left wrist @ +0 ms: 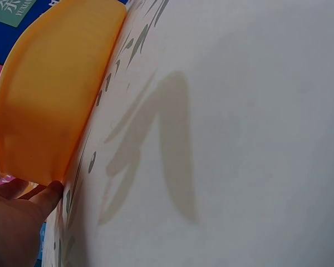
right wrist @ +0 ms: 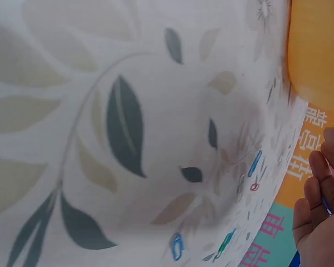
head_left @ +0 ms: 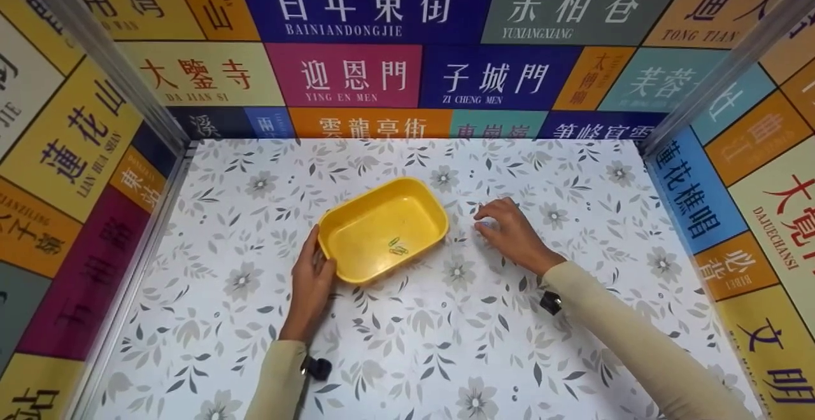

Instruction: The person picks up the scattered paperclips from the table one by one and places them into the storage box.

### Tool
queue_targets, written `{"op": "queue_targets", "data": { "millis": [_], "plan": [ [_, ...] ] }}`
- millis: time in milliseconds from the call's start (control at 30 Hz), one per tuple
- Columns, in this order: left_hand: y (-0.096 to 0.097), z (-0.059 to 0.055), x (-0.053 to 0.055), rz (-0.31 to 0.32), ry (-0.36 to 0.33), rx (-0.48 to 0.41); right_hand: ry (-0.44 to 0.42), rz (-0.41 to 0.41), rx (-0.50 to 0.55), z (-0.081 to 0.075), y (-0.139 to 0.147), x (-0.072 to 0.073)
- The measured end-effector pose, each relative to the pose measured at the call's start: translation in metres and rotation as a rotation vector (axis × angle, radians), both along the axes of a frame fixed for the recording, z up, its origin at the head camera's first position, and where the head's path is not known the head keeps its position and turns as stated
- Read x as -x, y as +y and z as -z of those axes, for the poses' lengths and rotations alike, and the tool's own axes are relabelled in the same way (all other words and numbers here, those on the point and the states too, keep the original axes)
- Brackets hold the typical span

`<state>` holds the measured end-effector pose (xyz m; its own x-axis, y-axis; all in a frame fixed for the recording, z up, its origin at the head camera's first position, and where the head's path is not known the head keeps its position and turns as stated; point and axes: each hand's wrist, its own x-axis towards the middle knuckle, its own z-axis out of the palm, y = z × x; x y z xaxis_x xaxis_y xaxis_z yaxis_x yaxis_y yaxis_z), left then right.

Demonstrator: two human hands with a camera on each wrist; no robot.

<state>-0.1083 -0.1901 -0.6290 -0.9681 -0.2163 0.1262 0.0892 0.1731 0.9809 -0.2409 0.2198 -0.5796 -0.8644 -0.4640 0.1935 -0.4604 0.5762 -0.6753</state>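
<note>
In the head view my left hand [head_left: 310, 283] grips the left end of a yellow plastic tray [head_left: 437, 221], its thumb and fingers spread around the corner. The left wrist view shows the tray's outer wall [left wrist: 50, 83] with the thumb [left wrist: 51, 194] against its lower edge. Green and yellow paper clips [head_left: 398, 248] lie inside. To the tray's right, my right hand [head_left: 516, 235] hovers with bent fingers, thumb and index close together. Whether they pinch anything is unclear. Beneath it, blue [right wrist: 177, 246], green [right wrist: 225, 243] and red [right wrist: 254, 187] paper clips lie on the table.
A white tabletop [head_left: 382, 356] with a grey leaf-and-flower pattern carries everything. Panels with colourful Chinese lettering [head_left: 344, 76] stand behind it and along both sides. Metal frame posts [head_left: 694, 102] mark the corners.
</note>
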Motion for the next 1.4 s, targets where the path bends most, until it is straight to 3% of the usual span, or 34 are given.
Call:
{"op": "queue_targets", "data": {
  "millis": [200,533,1067,1400],
  "plan": [
    [0.000,0.000,0.001,0.003,-0.014,-0.014,0.067,0.007,0.017,0.012,0.013,-0.001],
    [0.000,0.000,0.000,0.002,-0.009,0.010,0.090,0.045,0.054,0.026,0.029,0.002],
    [0.000,-0.001,0.000,0.001,-0.011,-0.004,0.075,0.089,0.105,0.035,0.038,0.008],
    [0.000,-0.002,0.000,-0.010,-0.014,0.010,0.039,0.036,0.141,0.042,0.033,0.014]
  ]
}}
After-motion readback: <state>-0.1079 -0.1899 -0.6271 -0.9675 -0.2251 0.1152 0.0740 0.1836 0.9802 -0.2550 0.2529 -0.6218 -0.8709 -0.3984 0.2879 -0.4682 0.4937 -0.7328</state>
